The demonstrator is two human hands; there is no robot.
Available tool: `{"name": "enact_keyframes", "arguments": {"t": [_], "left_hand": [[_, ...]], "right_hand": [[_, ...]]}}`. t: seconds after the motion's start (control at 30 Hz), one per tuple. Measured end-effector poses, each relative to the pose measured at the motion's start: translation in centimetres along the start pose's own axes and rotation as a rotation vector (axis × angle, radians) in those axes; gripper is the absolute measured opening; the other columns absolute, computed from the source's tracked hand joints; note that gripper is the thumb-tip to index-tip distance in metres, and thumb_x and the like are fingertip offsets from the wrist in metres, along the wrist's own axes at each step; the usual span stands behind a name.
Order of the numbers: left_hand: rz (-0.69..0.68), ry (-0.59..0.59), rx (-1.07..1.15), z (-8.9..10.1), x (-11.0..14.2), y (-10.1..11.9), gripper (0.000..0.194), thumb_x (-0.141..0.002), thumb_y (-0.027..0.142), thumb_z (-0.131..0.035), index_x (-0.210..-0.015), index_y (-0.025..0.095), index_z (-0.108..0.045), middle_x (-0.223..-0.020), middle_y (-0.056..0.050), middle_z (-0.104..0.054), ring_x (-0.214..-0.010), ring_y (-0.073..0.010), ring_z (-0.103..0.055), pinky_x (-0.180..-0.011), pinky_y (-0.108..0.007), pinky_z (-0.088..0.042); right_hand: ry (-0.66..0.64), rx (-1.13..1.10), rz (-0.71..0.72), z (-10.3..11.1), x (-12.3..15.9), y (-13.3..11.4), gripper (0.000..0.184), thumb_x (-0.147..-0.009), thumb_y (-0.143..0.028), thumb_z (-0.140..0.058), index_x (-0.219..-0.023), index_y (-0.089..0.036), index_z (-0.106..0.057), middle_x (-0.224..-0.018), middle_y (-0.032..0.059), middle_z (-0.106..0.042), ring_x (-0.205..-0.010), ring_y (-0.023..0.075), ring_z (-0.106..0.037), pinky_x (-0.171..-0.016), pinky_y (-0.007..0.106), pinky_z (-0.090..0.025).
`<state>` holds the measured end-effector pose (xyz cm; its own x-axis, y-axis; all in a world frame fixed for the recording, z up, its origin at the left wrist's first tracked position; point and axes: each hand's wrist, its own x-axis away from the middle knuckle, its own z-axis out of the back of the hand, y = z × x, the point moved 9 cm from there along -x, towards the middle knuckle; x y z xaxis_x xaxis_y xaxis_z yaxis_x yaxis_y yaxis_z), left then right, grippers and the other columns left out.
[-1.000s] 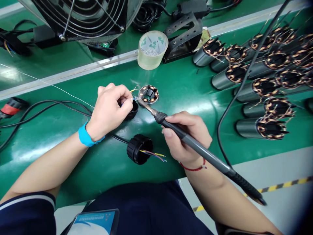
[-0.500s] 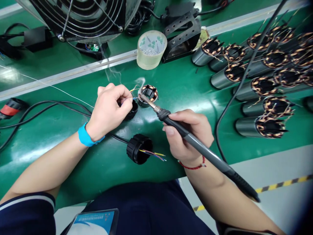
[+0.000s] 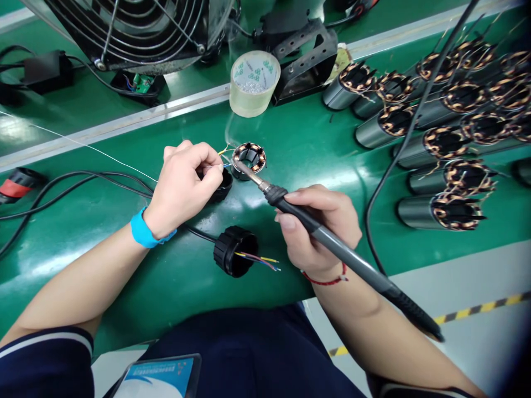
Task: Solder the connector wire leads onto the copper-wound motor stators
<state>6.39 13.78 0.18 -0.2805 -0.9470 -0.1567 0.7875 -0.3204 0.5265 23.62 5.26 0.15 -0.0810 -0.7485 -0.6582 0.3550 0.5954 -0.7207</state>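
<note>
In my right hand [image 3: 321, 226] is a soldering iron [image 3: 338, 246], held like a pen. Its hot tip reaches the left side of a motor stator [image 3: 250, 157] with copper windings, standing on the green bench. Thin smoke rises there. My left hand [image 3: 186, 177] pinches a strand of solder wire [image 3: 97, 148], which trails off to the upper left. Blue and yellow wires show beside those fingertips, by the stator. Under that hand a black cap [image 3: 224, 188] is partly hidden. Nearer me lies another black threaded cap [image 3: 234, 251] with coloured wires [image 3: 261, 260] coming out.
Several stators [image 3: 440, 210] stand in rows at the right. A tape roll [image 3: 254, 85] holding small bits and a metal bracket [image 3: 307, 61] are behind. The fan [image 3: 141, 33] takes the upper left. Black cables [image 3: 78, 176] run leftward; the iron's cord [image 3: 398, 160] hangs at right.
The soldering iron's tip shifted slightly onto the stator's left rim, and smoke has appeared and drifted. My left hand stays in nearly the same place. The whole view has moved a little.
</note>
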Motion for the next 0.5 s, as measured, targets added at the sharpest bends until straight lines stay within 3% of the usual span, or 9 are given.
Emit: {"name": "enact_keyframes", "arguments": {"t": [0.13,0.5], "left_hand": [[0.000,0.001,0.003,0.02,0.00,0.07,0.011,-0.078,0.017,-0.051,-0.069,0.019,-0.057,-0.066,0.001,-0.060,-0.071,-0.0152,-0.053,-0.086,-0.040,-0.041],[0.013,0.006,-0.001,-0.03,-0.04,-0.12,0.011,-0.079,0.018,-0.052,-0.069,0.019,-0.058,-0.066,0.001,-0.059,-0.071,-0.0155,-0.053,-0.086,-0.039,-0.041]], "right_hand": [[0.035,0.006,0.003,0.32,0.04,0.19,0.021,-0.079,-0.022,-0.062,-0.100,-0.025,-0.061,-0.077,0.0027,-0.065,-0.057,0.0157,-0.059,-0.050,0.033,-0.050],[-0.033,-0.018,0.027,-0.28,-0.20,-0.46,0.024,-0.078,-0.015,-0.061,-0.100,-0.023,-0.061,-0.077,0.0011,-0.064,-0.055,0.0142,-0.056,-0.049,0.031,-0.049]]}}
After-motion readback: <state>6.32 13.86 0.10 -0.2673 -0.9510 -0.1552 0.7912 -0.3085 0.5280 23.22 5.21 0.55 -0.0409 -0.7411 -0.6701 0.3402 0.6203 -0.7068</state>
